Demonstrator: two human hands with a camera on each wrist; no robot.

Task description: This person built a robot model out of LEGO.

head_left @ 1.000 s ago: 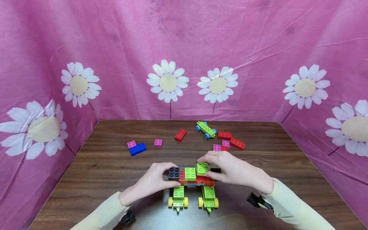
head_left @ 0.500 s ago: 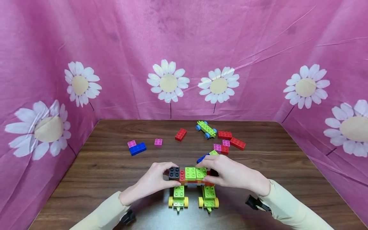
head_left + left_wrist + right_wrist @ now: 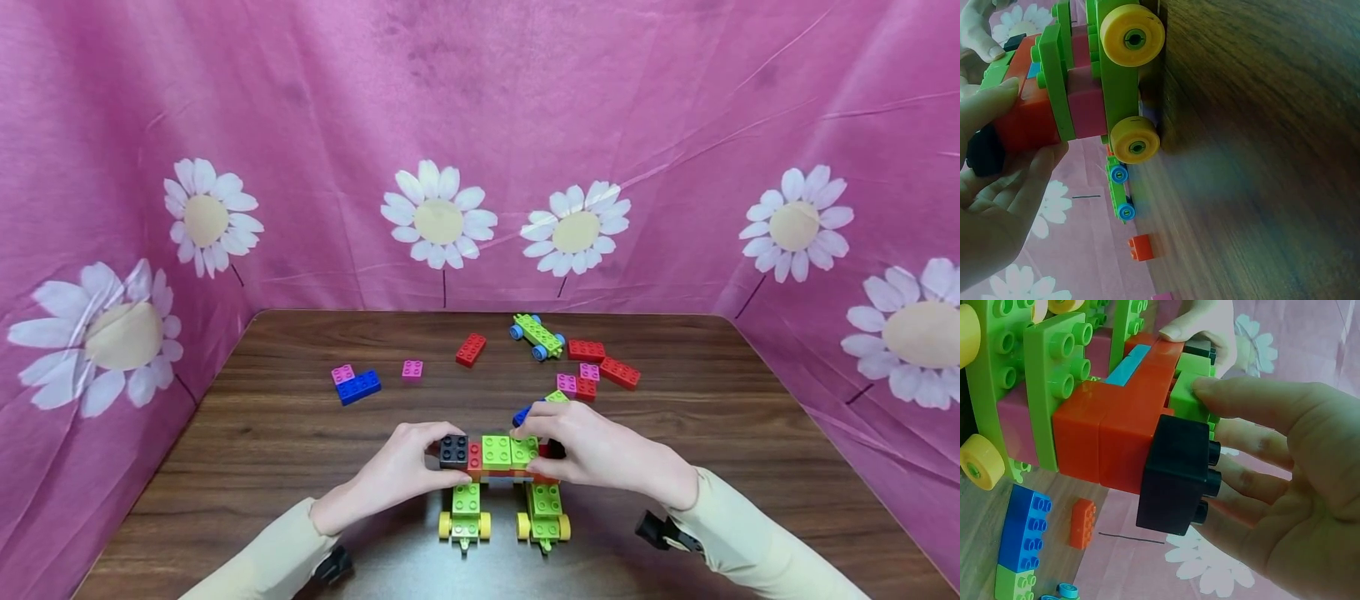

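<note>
A toy brick vehicle stands near the front, with green wheeled bases (image 3: 465, 527) on yellow wheels and red bricks (image 3: 1029, 119) across the top. My left hand (image 3: 393, 475) grips its left end, thumb and fingers around the red brick by a black brick (image 3: 453, 451). On top, two green bricks sit side by side. My right hand (image 3: 592, 446) pinches the right green brick (image 3: 524, 451) between thumb and fingers. Another black brick (image 3: 1172, 475) caps the right end, partly hidden by that hand in the head view. Pink bricks (image 3: 1087, 103) show low in the vehicle.
Behind the right hand lie a blue brick (image 3: 1022, 528) and a green one (image 3: 557, 397). Farther back are a green car base (image 3: 537, 335) with blue wheels, and several red and pink bricks. A blue brick (image 3: 359, 387) lies at left. Pink cloth (image 3: 480, 100) surrounds the table.
The right green brick has gone from tilted and raised to level beside the other green brick. My right hand came down with it, uncovering the blue and green bricks behind. My left hand stayed put.
</note>
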